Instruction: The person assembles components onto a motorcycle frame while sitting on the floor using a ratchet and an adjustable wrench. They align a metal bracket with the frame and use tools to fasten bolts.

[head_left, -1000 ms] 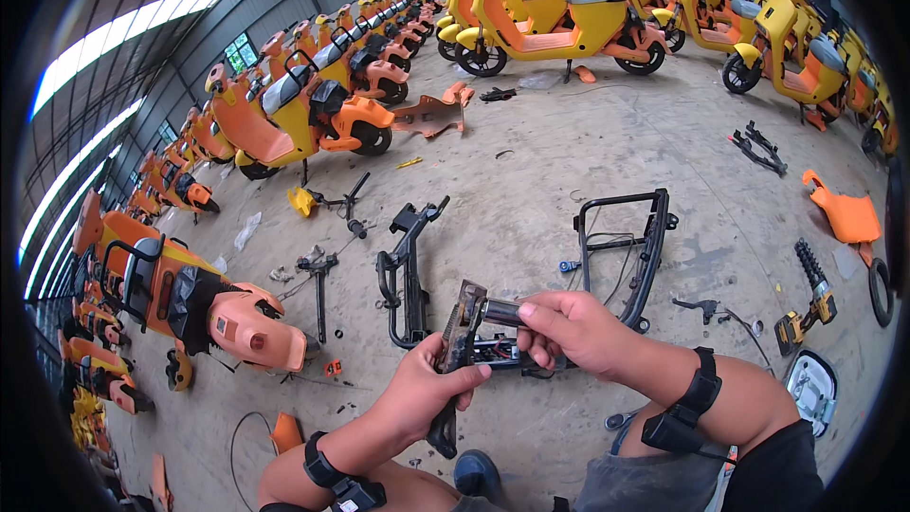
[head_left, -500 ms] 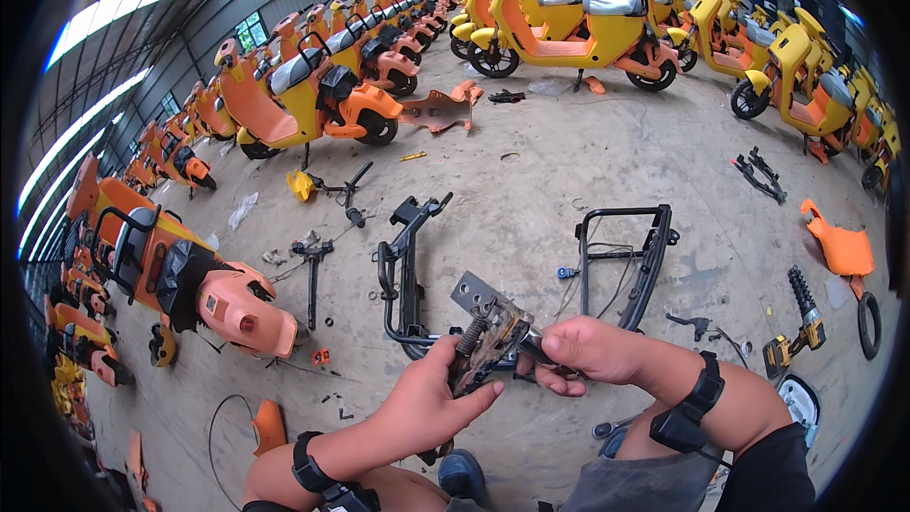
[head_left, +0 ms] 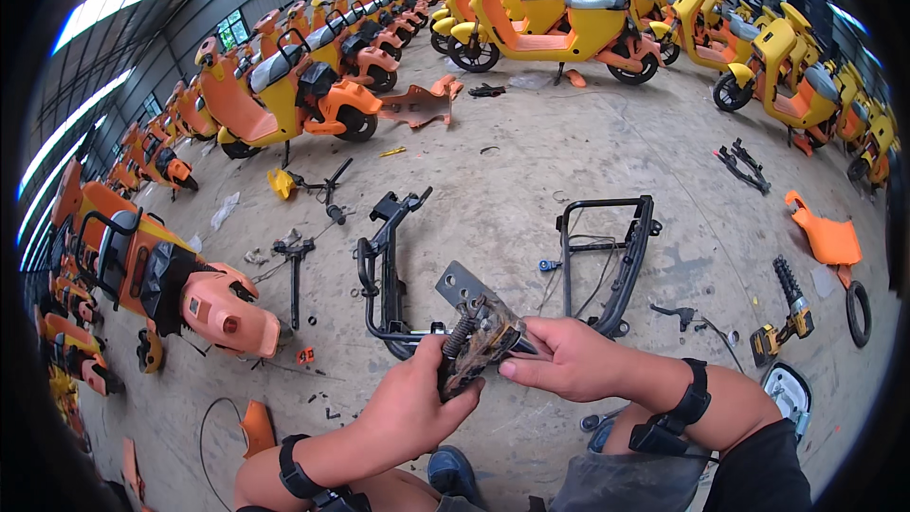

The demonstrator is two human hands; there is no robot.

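At lower centre, the bracket [head_left: 486,330] has swung broadside since a second ago, baring its holes; left hand [head_left: 415,408] grips it, right hand [head_left: 573,358] pinches a metal piece [head_left: 533,346] against it.

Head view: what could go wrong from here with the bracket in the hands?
The left hand grips the bracket beside its coil spring, so a finger might get pinched if the spring moves.

The bracket looks grimy and is held up off the floor, so it could slip and perhaps drop near the shoe.

Small dark parts lie loose on the floor and could be kicked away.
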